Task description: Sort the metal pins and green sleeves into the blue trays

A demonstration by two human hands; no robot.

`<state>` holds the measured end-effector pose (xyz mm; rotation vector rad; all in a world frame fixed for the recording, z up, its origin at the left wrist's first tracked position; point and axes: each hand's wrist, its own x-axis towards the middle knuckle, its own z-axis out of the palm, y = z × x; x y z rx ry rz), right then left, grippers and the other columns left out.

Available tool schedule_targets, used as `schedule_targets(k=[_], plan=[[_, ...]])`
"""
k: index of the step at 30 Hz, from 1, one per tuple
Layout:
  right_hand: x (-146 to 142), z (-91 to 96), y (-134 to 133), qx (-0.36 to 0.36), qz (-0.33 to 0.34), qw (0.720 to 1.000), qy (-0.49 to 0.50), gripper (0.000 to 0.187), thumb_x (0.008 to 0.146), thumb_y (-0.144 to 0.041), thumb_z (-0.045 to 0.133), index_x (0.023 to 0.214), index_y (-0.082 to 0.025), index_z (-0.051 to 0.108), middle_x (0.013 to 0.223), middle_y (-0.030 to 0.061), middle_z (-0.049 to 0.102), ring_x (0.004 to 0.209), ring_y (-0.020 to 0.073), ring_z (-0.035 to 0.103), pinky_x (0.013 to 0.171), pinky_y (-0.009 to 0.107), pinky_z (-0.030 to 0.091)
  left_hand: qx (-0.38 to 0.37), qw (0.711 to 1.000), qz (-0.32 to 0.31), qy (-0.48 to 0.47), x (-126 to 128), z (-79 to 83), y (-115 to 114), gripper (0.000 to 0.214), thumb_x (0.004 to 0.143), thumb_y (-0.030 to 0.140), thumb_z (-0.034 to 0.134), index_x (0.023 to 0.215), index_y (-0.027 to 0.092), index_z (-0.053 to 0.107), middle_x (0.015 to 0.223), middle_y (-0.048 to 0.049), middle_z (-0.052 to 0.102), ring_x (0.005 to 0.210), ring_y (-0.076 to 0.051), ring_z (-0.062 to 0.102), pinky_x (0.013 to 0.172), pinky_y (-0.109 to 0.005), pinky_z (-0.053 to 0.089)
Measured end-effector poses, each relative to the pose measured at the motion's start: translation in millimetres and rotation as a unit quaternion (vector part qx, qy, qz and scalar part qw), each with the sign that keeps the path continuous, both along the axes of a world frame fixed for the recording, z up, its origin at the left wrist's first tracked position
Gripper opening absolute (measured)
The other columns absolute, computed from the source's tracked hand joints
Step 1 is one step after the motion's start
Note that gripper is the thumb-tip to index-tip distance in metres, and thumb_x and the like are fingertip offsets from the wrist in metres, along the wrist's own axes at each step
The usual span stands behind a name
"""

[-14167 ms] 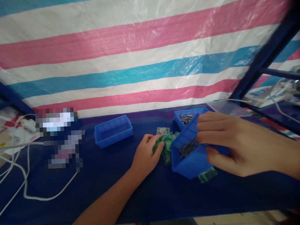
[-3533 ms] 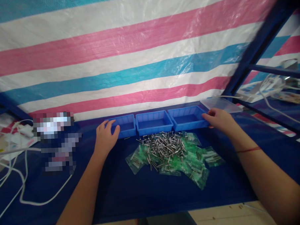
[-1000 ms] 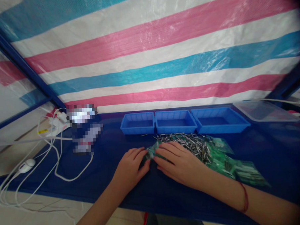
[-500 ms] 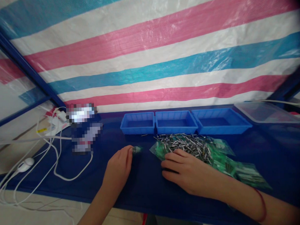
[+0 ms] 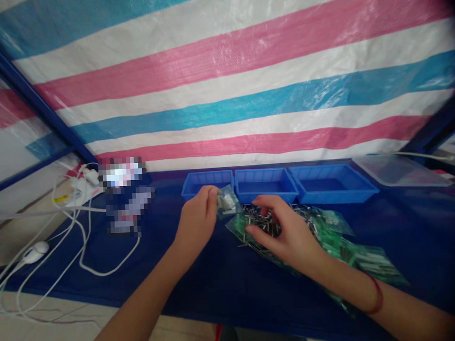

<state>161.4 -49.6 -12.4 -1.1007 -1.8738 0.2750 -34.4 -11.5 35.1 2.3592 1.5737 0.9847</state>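
Observation:
Pinched in my left hand is a small clear plastic bag with pale contents, held just in front of the blue bins. My right hand hovers over a pile of thin metal pins, thumb and fingers apart in a curve; nothing shows between them. The pins look like short rods or rivets and lie on green-tinted plastic bags. More filled bags extend to the right of the pile, partly hidden by my right forearm.
Three blue plastic bins stand in a row at the back of the dark blue table. A clear lid lies at the back right. White cables and a white mouse-like device are at left. A striped tarp hangs behind.
My left hand has moved up and to the right with the small bag, toward the bins. My right hand has lifted and opened over the pins, uncovering more of the pile's near side.

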Motion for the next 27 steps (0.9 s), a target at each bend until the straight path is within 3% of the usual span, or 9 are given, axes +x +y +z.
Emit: schedule_targets(k=[2, 6, 10, 13, 17, 19, 21, 24, 27], plan=[[6.4, 0.2, 4.1, -0.078, -0.027, 0.993, 0.088, 0.04, 0.085, -0.041, 0.059, 0.117, -0.021, 0.048, 0.096, 0.007, 0.063, 0.072, 0.0181, 0.058, 0.061, 0.032, 0.048, -0.036, 0.996, -0.069, -0.036, 24.1, 2.9, 6.6, 0.032, 0.099, 0.033, 0.031, 0.094, 0.018, 0.058, 0.074, -0.0003, 0.064, 0.064, -0.014, 0.062, 0.06, -0.024, 0.045], [24.5, 1.5, 9.3, -0.148, -0.02, 0.978, 0.145, 0.025, 0.088, -0.045, 0.052, 0.094, -0.022, 0.059, 0.073, 0.001, 0.06, 0.063, 0.0161, 0.054, 0.055, 0.029, 0.043, -0.104, 0.97, -0.182, -0.121, 56.3, -1.6, 14.4, 0.031, 0.098, 0.037, 0.034, 0.095, 0.018, 0.059, 0.071, 0.0004, 0.062, 0.064, -0.013, 0.06, 0.061, -0.024, 0.047], [30.4, 8.0, 7.7, -0.164, -0.031, 0.971, 0.172, 0.024, 0.084, -0.045, 0.058, 0.089, -0.022, 0.061, 0.072, 0.001, 0.06, 0.062, 0.0159, 0.052, 0.056, 0.029, 0.042, -0.13, 0.934, -0.256, -0.212, 60.1, -15.1, 19.2, 0.02, 0.09, 0.033, 0.054, 0.103, 0.018, 0.057, 0.091, -0.0033, 0.066, 0.081, -0.015, 0.064, 0.073, -0.027, 0.052], [22.9, 13.3, 4.7, -0.207, -0.012, 0.949, 0.236, 0.026, 0.082, -0.047, 0.06, 0.087, -0.021, 0.059, 0.069, -0.0008, 0.058, 0.057, 0.0128, 0.049, 0.051, 0.026, 0.04, -0.112, 0.932, -0.252, -0.235, 53.4, -22.1, 20.3, 0.014, 0.089, 0.029, 0.055, 0.095, 0.017, 0.058, 0.09, -0.0037, 0.067, 0.08, -0.015, 0.065, 0.072, -0.027, 0.053], [13.8, 17.0, 2.6, -0.372, 0.04, 0.853, 0.363, 0.042, 0.085, -0.061, 0.046, 0.087, -0.02, 0.054, 0.063, -0.0011, 0.059, 0.041, 0.0085, 0.041, 0.035, 0.021, 0.025, 0.024, 0.955, -0.216, -0.201, 46.7, -22.9, 16.9, 0.01, 0.09, 0.025, 0.054, 0.096, 0.019, 0.059, 0.093, -0.0036, 0.068, 0.087, -0.015, 0.065, 0.08, -0.03, 0.052], [14.3, 17.7, 2.9, -0.447, 0.084, 0.793, 0.405, 0.046, 0.085, -0.062, 0.044, 0.086, -0.017, 0.056, 0.065, 0.0018, 0.062, 0.043, 0.0094, 0.047, 0.036, 0.02, 0.028, 0.069, 0.95, -0.256, -0.166, 46.1, -21.1, 13.5, 0.01, 0.091, 0.021, 0.052, 0.096, 0.02, 0.06, 0.097, -0.0039, 0.068, 0.095, -0.016, 0.064, 0.088, -0.033, 0.05], [17.9, 18.3, 4.4, -0.467, 0.114, 0.76, 0.437, 0.039, 0.083, -0.055, 0.054, 0.084, -0.016, 0.058, 0.069, 0.0032, 0.063, 0.051, 0.0106, 0.054, 0.042, 0.021, 0.037, 0.072, 0.939, -0.312, -0.128, 46.5, -18.6, 9.9, 0.012, 0.092, 0.019, 0.049, 0.097, 0.021, 0.061, 0.104, -0.0044, 0.067, 0.105, -0.017, 0.061, 0.096, -0.035, 0.047], [27.1, 19.0, 7.7, -0.406, 0.106, 0.789, 0.448, 0.026, 0.08, -0.042, 0.064, 0.081, -0.017, 0.059, 0.068, 0.0009, 0.061, 0.056, 0.0102, 0.055, 0.048, 0.021, 0.043, 0.049, 0.937, -0.334, -0.091, 46.2, -15.0, 6.2, 0.016, 0.09, 0.021, 0.051, 0.103, 0.022, 0.06, 0.125, -0.0076, 0.057, 0.119, -0.021, 0.052, 0.103, -0.04, 0.041], [36.1, 18.4, 8.8, -0.279, 0.055, 0.885, 0.369, 0.021, 0.083, -0.04, 0.062, 0.086, -0.018, 0.062, 0.063, -0.0003, 0.06, 0.054, 0.0114, 0.055, 0.049, 0.023, 0.045, -0.012, 0.945, -0.294, -0.142, 44.9, -14.0, 6.0, 0.036, 0.087, 0.029, 0.057, 0.122, 0.022, 0.051, 0.133, -0.0117, 0.047, 0.113, -0.023, 0.053, 0.092, -0.039, 0.047]])
